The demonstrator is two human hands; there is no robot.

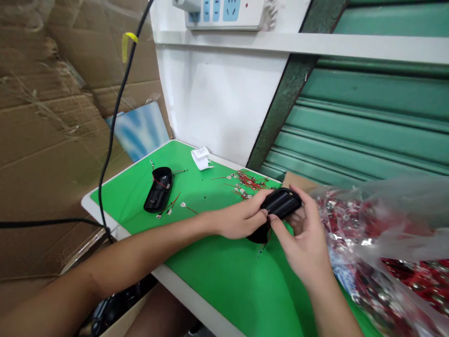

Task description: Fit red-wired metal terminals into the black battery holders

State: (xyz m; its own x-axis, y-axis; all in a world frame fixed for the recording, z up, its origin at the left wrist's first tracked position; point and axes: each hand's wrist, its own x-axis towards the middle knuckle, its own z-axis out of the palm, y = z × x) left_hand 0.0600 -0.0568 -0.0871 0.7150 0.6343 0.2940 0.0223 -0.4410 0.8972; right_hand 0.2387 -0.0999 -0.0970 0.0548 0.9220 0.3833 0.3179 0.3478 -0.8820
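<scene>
Both hands meet over the right part of the green tabletop, around a black plastic shell point(282, 202). My left hand point(243, 217) is closed on its left side, thumb and fingertips at the near edge. My right hand point(304, 234) grips the right side, thumb at the near edge and fingers round the far side. Thin wires hang below the shell, beside another black part point(258, 235) under my left fingers; whether the two are joined is unclear. A second black shell point(157, 192) with a red wire across it lies at the left of the table.
Red wires with small metal contacts point(250, 181) are piled beyond my hands, and a few lie near the left shell. A crumpled white label point(201, 158) sits at the back. Plastic bags point(382, 234) of red-wired parts crowd the right. A black cable point(114, 112) hangs at the left.
</scene>
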